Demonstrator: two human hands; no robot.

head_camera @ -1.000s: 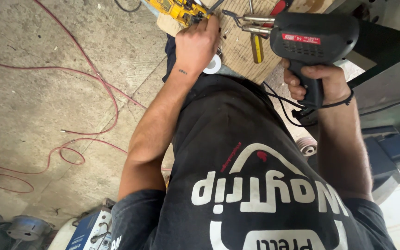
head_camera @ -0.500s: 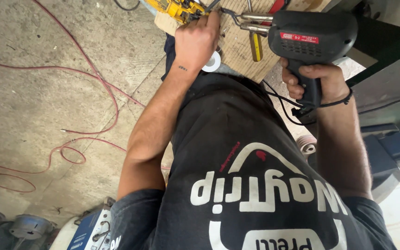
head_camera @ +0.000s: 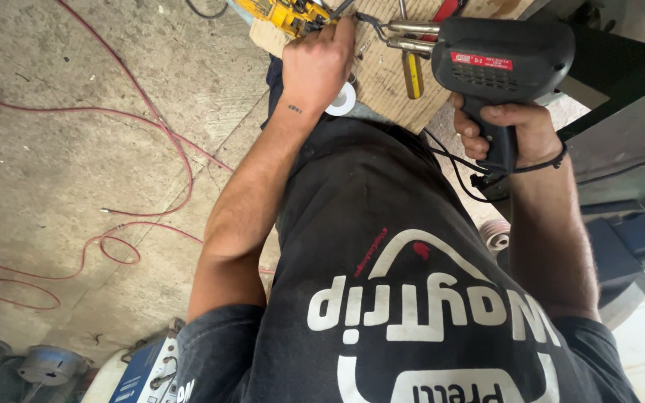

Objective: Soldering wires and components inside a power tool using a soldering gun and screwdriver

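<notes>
Resting on the wooden board (head_camera: 382, 82), the left hand (head_camera: 315, 63) is closed over dark wires beside the yellow tool (head_camera: 281, 13); the soldering gun (head_camera: 498, 56) is clamped in the right hand (head_camera: 509, 134), tip just short of those wires, joint apparently unfinished

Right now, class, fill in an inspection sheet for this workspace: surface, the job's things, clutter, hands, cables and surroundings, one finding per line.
Surface: wooden board, worn, at the top of the view.
Job's things: black soldering gun, its two metal prongs pointing left over the board; yellow device at the board's left end.
Clutter: white tape roll at the board's edge; yellow-handled tool lying on the board.
Hands: left hand closed, resting at the wires beside the yellow device; right hand gripping the soldering gun's handle.
Cables: red wire looped over the floor; black cord running from the gun's handle.
Surroundings: concrete floor; grey machine parts on the right.
</notes>
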